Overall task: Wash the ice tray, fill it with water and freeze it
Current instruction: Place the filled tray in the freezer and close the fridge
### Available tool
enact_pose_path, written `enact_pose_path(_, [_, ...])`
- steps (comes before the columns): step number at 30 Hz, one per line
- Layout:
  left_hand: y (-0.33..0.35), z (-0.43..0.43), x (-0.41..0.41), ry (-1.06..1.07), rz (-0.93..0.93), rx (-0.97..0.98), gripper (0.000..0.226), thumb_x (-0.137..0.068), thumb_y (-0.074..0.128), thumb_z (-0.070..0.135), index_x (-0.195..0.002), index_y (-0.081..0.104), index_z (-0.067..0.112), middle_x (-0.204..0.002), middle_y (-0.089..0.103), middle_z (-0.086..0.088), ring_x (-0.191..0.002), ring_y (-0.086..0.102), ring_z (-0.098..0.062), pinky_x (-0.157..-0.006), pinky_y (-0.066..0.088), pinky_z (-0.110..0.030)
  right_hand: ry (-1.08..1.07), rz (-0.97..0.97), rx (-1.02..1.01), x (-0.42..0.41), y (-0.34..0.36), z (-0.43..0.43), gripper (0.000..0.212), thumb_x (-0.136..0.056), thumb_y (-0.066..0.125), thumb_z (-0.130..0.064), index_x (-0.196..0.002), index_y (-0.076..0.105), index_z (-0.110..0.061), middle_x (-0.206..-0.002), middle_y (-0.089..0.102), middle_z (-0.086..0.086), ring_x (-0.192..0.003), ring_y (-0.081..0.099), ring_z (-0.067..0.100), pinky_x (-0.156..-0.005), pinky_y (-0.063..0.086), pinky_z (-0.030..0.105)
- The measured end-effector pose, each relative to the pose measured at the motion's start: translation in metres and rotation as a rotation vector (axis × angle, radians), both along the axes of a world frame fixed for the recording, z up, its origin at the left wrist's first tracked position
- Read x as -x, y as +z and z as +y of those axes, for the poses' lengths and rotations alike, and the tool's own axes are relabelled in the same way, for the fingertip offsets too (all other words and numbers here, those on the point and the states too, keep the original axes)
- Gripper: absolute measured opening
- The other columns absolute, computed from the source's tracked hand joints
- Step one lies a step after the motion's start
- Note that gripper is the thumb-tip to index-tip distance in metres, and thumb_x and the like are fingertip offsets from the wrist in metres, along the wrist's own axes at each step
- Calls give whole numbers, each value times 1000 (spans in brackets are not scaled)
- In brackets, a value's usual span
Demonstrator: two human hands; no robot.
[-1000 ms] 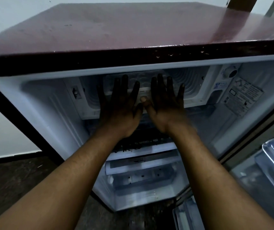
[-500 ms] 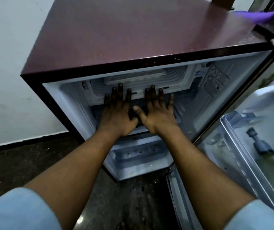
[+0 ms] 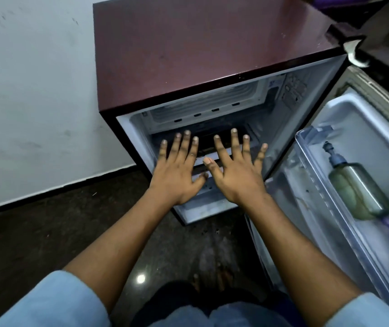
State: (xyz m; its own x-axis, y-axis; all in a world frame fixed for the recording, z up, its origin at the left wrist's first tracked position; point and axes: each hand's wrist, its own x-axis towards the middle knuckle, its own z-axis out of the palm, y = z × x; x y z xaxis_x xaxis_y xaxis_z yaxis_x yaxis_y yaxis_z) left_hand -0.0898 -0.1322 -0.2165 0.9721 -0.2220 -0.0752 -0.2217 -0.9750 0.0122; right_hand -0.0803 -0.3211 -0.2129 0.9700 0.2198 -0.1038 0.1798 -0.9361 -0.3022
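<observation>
Left hand [image 3: 177, 171] and right hand [image 3: 238, 173] hide shelf fronts [image 3: 210, 202]; label [image 3: 293, 89] print unreadably small.

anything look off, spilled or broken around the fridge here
Nothing plainly spilled or broken. The fridge door stands open, with a green bottle in its shelf. The left hand and right hand are spread and hold nothing; no ice tray shows. The floor in front looks blotchy, too dim to tell why.

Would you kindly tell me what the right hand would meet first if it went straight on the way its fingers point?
Probably the dark shelf inside the fridge, just below the freezer compartment; the right hand aims into that gap. Depth is unclear, so I can't be sure.
</observation>
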Motion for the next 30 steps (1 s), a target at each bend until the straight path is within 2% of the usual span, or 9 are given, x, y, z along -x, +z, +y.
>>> enact_pose_path(4, [15,9,28,-68,-76,-19,96,-97,16,79,-168,-12,20,-175,-23,-9,-161,-23,-31,-126,-14,-64,-20,-106,-39,30,31,1,76,-99,5,-79,-165,-14,-46,-173,-30,0,-159,-27,35,-120,-20,69])
enact_pose_path(8, [29,22,42,-163,-145,-2,98,-96,12,83,-168,-9,21,-176,-19,-8,-161,-20,-36,-126,-12,-66,-48,-170,-33,55,55,7,78,-99,10,-80,-166,-9,-45,-173,-29,0,-158,-28,37,-121,-12,72])
enact_pose_path(13, [53,39,41,-281,-204,-32,100,-97,24,82,-168,-10,21,-176,-17,-8,-161,-21,-36,-126,-8,-68,-156,-201,-19,83,78,14,77,-102,17,-78,-167,-4,-43,-172,-31,-1,-156,-32,38,-122,-17,69])
enact_pose_path(17, [75,30,31,-409,-232,-36,96,-97,23,81,-169,-9,24,-176,-19,-9,-161,-20,-36,-125,-4,-72,-279,-264,19,105,90,0,75,-104,24,-74,-166,-7,-45,-173,-29,1,-157,-30,37,-124,-18,64])
enact_pose_path(22, [97,-17,17,-608,-268,21,92,-98,23,80,-168,-11,31,-175,-23,-9,-160,-23,-37,-123,-7,-73,-494,-271,83,146,104,-36,73,-104,20,-73,-165,-11,-46,-171,-35,-3,-155,-36,35,-123,-21,63])
enact_pose_path(30, [135,-158,36,-975,-288,136,90,-97,23,83,-166,-14,39,-175,-23,-6,-159,-26,-36,-123,-13,-71,-845,-347,215,226,130,-104,75,-104,23,-74,-168,-1,-41,-173,-29,3,-156,-31,40,-124,-17,65])
